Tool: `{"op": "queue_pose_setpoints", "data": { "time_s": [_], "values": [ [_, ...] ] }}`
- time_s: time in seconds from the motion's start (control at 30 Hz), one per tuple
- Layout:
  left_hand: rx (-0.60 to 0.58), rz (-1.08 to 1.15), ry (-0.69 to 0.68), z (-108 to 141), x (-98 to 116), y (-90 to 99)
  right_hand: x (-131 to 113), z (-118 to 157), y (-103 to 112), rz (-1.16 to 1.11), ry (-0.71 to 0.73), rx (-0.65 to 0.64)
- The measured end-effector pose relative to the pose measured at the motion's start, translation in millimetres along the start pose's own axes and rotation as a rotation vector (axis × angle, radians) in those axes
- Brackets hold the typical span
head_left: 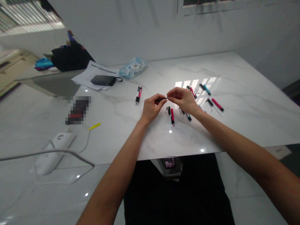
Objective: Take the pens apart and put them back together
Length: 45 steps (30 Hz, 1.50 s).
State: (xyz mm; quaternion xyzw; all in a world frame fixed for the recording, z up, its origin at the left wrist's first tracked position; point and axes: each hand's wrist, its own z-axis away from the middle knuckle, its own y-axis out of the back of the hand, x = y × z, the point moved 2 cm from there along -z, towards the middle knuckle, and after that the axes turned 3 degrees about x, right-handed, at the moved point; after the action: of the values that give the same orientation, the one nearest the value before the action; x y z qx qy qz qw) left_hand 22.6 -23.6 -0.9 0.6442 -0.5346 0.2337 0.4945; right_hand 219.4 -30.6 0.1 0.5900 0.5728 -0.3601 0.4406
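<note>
My left hand (152, 107) is closed around a black pen part (159, 100) held above the table. My right hand (182, 99) pinches at its right end, where a small shiny tip shows between the fingertips; how far the right fingers grip it is hard to make out. Just below lie a short black pen piece (169, 110) and a red pen barrel (172, 116). More dark pen parts (188, 116) lie partly under my right hand. To the left, two pens (138, 95), one black and one red, rest side by side.
On the right are a red barrel (217, 104), a black piece (210, 102) and a teal barrel (207, 89). Farther left sit a black pouch (103, 80) on papers (87, 75), a blue-white packet (133, 67), a white device (55, 153) and a grey cable (70, 152).
</note>
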Motion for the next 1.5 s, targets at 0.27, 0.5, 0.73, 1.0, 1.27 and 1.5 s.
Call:
{"op": "queue_pose_setpoints", "data": {
  "time_s": [0.27,0.5,0.73,1.0,1.27,1.5],
  "values": [
    [0.019,0.027,-0.013,-1.3,-2.3,1.2,-2.0,1.0,0.3,-0.001,-0.006,0.004],
    [0.007,-0.004,-0.018,-0.5,1.3,2.6,-3.0,1.5,0.9,0.005,-0.004,-0.017],
    [0.031,0.006,-0.039,-0.7,1.4,2.3,1.1,0.0,-0.2,-0.007,0.0,-0.006],
    [0.053,-0.003,-0.058,-1.0,1.9,3.2,1.9,0.0,2.5,0.027,0.015,-0.019],
    [0.033,0.071,-0.03,-0.7,-0.9,1.3,-3.7,0.0,5.1,0.192,0.049,-0.049],
    [0.024,0.049,-0.059,0.1,1.2,0.6,-5.0,0.7,6.2,0.375,0.077,-0.111]
  ]
}}
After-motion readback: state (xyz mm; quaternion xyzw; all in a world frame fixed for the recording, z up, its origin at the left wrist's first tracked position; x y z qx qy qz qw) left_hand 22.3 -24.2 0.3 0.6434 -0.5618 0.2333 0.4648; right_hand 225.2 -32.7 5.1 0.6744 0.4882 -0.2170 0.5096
